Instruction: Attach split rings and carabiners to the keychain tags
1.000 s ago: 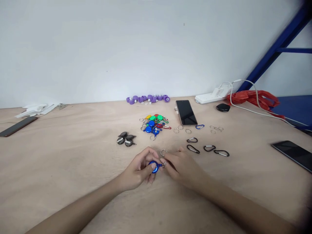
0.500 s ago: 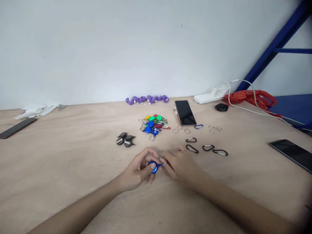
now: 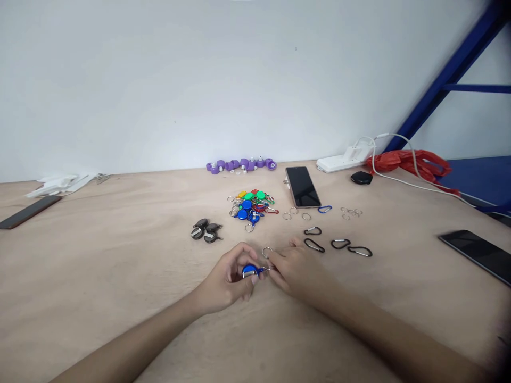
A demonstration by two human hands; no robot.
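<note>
A blue badge reel [image 3: 249, 270] rests in the curled fingers of my left hand [image 3: 229, 277], its metal belt clip side now facing up. From the reel a small metal end reaches to my right hand [image 3: 295, 271], whose fingertips pinch it. A silver split ring [image 3: 267, 252] shows upright at my right fingertips; whether it is joined to the reel's end I cannot tell. Beyond my hands lies a pile of coloured badge reels [image 3: 247, 204] with rings and carabiners. Several black badge reels [image 3: 210, 236] are grouped to its left.
Several black carabiners [image 3: 314, 245], a blue carabiner [image 3: 324, 209] and loose split rings [image 3: 306, 216] lie at right. Behind them is a phone [image 3: 303, 187]; another phone [image 3: 475, 255] lies far right. Purple caps [image 3: 247, 165] line the wall near a white power strip [image 3: 339, 162].
The blue badge reel has turned over in my left hand, so its metal clip shows instead of its smooth face. My right hand has barely moved.
</note>
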